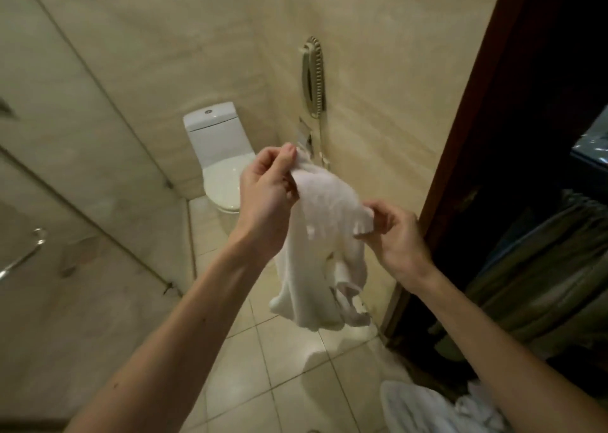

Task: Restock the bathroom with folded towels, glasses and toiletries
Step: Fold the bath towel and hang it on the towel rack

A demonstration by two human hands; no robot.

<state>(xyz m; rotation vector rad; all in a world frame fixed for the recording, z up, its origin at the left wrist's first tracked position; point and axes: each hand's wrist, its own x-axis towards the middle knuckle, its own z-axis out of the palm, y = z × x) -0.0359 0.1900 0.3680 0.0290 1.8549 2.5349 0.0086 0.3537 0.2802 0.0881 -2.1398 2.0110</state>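
Note:
A small white towel [316, 245] hangs unfolded in the air in front of me, over the tiled floor. My left hand [266, 195] pinches one top corner between thumb and fingers. My right hand [394, 235] pinches the other top corner, lower and to the right. The rest of the cloth droops crumpled below both hands. No glasses or toiletries are in view.
A white toilet [217, 156] stands at the far wall, with a wall phone [312, 77] to its right. A glass shower partition with a metal handle [23, 255] fills the left. A dark wooden door frame [487, 136] is at right. White linen [437, 409] lies at bottom right.

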